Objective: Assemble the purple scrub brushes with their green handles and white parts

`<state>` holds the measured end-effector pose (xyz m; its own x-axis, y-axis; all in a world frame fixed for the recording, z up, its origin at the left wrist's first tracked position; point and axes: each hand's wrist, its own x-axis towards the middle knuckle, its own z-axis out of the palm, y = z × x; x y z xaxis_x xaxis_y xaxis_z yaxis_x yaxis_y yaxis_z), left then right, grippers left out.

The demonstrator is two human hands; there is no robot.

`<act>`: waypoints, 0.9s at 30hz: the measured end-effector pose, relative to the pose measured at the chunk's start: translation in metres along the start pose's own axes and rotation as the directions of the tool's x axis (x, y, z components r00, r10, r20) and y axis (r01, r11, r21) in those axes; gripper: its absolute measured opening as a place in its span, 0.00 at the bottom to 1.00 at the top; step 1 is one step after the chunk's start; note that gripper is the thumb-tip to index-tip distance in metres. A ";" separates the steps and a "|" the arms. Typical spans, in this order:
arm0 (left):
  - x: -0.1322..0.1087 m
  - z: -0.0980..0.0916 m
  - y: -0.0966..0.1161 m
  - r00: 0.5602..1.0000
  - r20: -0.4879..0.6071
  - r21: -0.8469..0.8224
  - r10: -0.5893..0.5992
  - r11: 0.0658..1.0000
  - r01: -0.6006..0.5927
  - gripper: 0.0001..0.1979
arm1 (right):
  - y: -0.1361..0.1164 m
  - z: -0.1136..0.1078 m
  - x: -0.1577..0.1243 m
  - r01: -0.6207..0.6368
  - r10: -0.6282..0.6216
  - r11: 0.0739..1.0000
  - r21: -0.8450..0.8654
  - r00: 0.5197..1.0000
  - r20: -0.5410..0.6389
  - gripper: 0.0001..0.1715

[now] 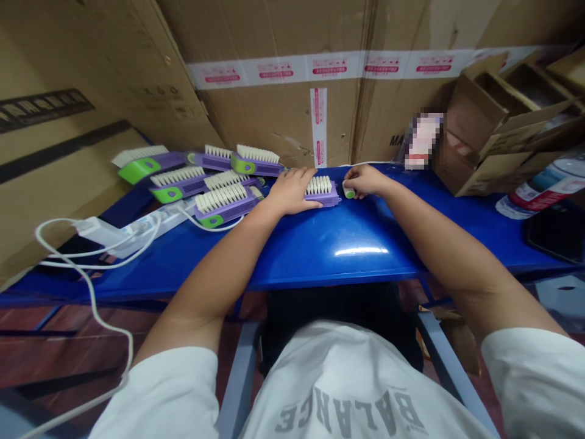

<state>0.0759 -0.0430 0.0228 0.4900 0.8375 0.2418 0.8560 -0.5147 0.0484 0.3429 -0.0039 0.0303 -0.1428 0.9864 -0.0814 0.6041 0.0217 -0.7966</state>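
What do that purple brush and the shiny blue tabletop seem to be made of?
The purple brush looks like moulded plastic: smooth, slightly glossy body, with pale bristles, fibre unclear. The blue tabletop looks like glossy painted metal or plastic; it throws a bright reflection, but the look leaves which open.

A white short-sleeved T-shirt (338,378) is worn, wide hems are seen on the sleeves (534,378), grey block lettering (351,414) reading BALANCE is printed across the front and seen upside down, a left hand (292,192) and right hand (365,180) are left bare
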 end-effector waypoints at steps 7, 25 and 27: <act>0.000 -0.002 0.003 0.999 0.039 0.008 -0.025 1.000 0.025 0.52 | -0.002 -0.001 -0.003 0.065 -0.066 0.998 0.017 0.993 0.102 0.14; 0.001 -0.004 0.006 0.997 0.064 0.022 -0.053 0.998 0.051 0.53 | -0.005 0.004 -0.004 -0.003 0.000 0.999 0.045 0.998 0.062 0.16; 0.001 -0.003 0.005 0.997 0.065 0.023 -0.050 0.999 0.049 0.53 | -0.005 0.003 -0.005 -0.003 0.000 0.999 0.047 0.997 0.077 0.16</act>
<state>0.0800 -0.0456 0.0266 0.4558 0.8725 0.1759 0.8825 -0.4687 0.0382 0.3379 -0.0092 0.0326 -0.2027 0.9709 -0.1271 0.5675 0.0107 -0.8233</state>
